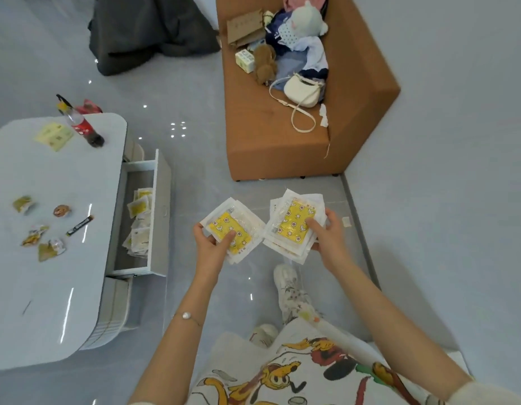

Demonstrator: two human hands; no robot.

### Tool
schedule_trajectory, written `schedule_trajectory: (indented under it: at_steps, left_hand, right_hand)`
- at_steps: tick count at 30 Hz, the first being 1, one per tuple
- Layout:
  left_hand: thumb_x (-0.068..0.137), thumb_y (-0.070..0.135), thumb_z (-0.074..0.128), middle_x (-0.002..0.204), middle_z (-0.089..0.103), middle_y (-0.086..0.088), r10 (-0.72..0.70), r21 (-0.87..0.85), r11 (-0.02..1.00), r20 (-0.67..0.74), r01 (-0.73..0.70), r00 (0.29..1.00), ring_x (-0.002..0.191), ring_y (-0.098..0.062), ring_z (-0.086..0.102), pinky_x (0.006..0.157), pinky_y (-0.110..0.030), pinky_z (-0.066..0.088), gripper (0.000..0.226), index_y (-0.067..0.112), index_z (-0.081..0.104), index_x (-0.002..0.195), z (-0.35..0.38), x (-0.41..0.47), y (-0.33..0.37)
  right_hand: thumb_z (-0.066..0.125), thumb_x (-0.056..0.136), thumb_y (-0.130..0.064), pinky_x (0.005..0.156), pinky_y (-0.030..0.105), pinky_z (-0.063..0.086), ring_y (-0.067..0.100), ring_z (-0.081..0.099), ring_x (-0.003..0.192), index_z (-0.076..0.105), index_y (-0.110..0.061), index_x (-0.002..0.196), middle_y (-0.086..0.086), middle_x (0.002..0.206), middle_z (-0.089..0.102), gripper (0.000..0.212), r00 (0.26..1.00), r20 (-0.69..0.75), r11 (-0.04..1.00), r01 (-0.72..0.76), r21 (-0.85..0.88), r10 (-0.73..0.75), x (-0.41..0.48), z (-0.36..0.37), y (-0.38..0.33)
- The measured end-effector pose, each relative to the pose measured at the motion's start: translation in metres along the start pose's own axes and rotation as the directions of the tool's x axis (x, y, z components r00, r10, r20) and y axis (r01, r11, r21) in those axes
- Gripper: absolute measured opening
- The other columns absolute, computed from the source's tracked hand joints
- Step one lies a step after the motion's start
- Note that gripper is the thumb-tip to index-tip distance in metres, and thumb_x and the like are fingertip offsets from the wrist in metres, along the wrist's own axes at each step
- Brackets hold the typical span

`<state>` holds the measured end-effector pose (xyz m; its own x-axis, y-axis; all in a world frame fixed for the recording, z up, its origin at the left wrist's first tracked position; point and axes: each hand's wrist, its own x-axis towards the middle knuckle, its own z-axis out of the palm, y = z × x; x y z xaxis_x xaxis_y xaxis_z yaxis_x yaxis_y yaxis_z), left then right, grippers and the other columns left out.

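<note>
Currently holds two loose stacks of yellow star-print packets, one per hand, in front of the body over the glossy floor (189, 176), between the open drawer (162, 214) and the sofa (268, 147). Grips the left stack (234, 229) with the left hand (208, 249), thumb curled over the top packet, fingers underneath. Grips the right stack (294, 223) with the right hand (326, 238) in the same way, thumb on the top face, fingers mostly hidden below. Shows both stacks fanned and unsquared, inner corners very close together; cannot tell whether in contact.

Risks, as judged:
- Could shed middle or bottom packets, given slick wrappers and a grip at one edge only.
- Could scatter them across the floor beside the shoe (288, 287) and so create a slip hazard.
- Could mix or miscount the two stacks on merging, given ragged, fanned edges.
- Could catch on the drawer rim when stowing, with the stored packets (139, 223) lying untidy inside.

Recommends squaring each stack and supporting it from beneath before any move toward the drawer.
</note>
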<state>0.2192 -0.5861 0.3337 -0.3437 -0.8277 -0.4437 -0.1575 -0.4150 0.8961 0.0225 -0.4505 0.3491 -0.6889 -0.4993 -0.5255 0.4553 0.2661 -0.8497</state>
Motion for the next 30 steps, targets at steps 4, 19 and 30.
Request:
schedule_trajectory:
  at_steps: [4,19,30]
  left_hand:
    - [0.085,0.011,0.071,0.12,0.063,-0.006,-0.014,-0.056,0.998,-0.113,0.008,0.994,0.102,-0.021,0.066,0.085,-0.041,0.057,0.058,0.022,0.034,0.128,-0.008,0.034,0.006]
    - [0.089,0.014,0.067,0.115,0.066,-0.004,-0.099,-0.339,0.936,-0.517,-0.097,0.85,0.098,-0.021,0.068,0.082,-0.04,0.057,0.052,0.027,0.031,0.124,0.004,0.141,0.066]
    - [0.091,0.011,0.064,0.109,0.062,0.002,-0.222,-0.414,0.901,-0.701,-0.133,0.678,0.095,-0.017,0.066,0.079,-0.04,0.057,0.049,0.018,0.032,0.128,-0.067,0.194,0.06]
  right_hand:
    - [0.061,0.091,-0.013,0.071,0.043,0.059,0.021,0.07,0.088,0.043,-0.021,0.127,0.004,0.113,0.065,0.041,0.993,0.119,0.998,-0.002,-0.063,0.009,0.048,0.036,-0.018]
    - [0.06,0.092,-0.01,0.064,0.036,0.057,0.019,0.069,0.091,0.047,-0.019,0.127,0.003,0.113,0.065,0.039,0.856,0.513,0.967,0.066,-0.246,0.072,0.208,0.161,-0.136]
    - [0.062,0.09,-0.011,0.078,0.046,0.056,0.026,0.067,0.098,0.05,-0.019,0.126,0.005,0.111,0.067,0.038,0.737,0.63,0.923,0.022,-0.384,0.244,0.268,0.311,-0.13]
